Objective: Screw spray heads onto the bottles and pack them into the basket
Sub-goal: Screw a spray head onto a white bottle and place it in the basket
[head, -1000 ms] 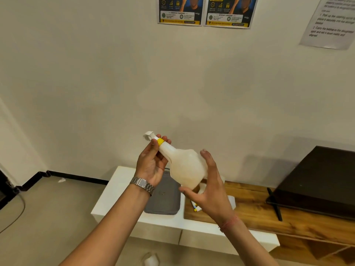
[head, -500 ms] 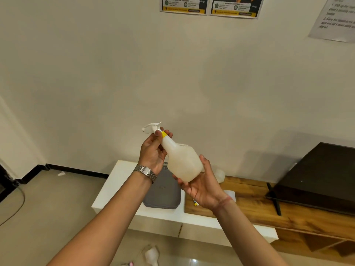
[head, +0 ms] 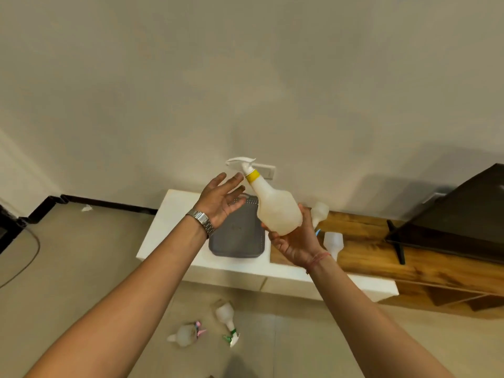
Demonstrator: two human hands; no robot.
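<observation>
My right hand [head: 296, 241] holds a translucent white spray bottle [head: 275, 208] by its base, tilted up and to the left. A white spray head [head: 241, 162] with a yellow collar sits on its neck. My left hand [head: 222, 199], with a metal watch at the wrist, hovers just left of the neck with fingers spread and nothing in it. Below the hands a grey basket [head: 237, 236] rests on the white cabinet [head: 174, 214]. Two bare bottles [head: 334, 241] lie on the wooden top [head: 381, 257] right of the basket.
Two bottles with spray heads [head: 226, 317] lie on the tiled floor in front of the cabinet. A dark flat screen [head: 458, 222] stands on the wooden top at the right. A wall socket [head: 266, 170] sits behind the bottle.
My left hand has let go of the spray head and opened beside the neck. My view has tilted down, so the floor and its bottles now show.
</observation>
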